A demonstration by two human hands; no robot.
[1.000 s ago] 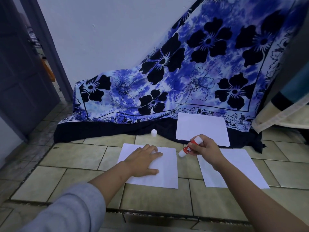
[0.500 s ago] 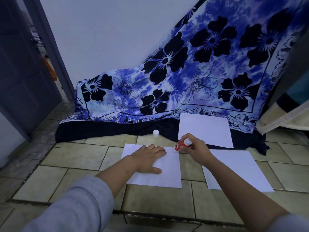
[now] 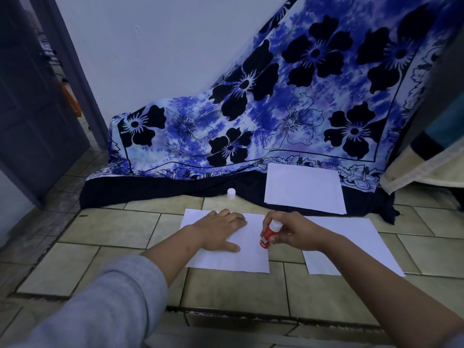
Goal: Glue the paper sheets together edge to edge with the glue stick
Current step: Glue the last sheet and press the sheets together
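So our left hand (image 3: 221, 229) is lying flat with the fingers straight, pressing down on the left sheet (image 3: 226, 261) to pin it to the tiled floor (image 3: 113, 227). Our right hand (image 3: 295, 232) has its fingers curled around the glue stick (image 3: 268, 234), which stands nearly upright with its white end up and its red end down on the right edge of that same sheet. The right sheet (image 3: 356, 237) lies just beside it with a strip of bare tile between the two, and our right wrist covers part of it. A third sheet (image 3: 303, 188) sits further back on the dark hem of the blue floral cloth (image 3: 276, 109), and the little white cap (image 3: 231, 193) stands on the floor near that hem. Compared to half a second ago, the glue stick has come down from the far corner along the edge toward us and stands straighter, while the left hand hasn't budged.
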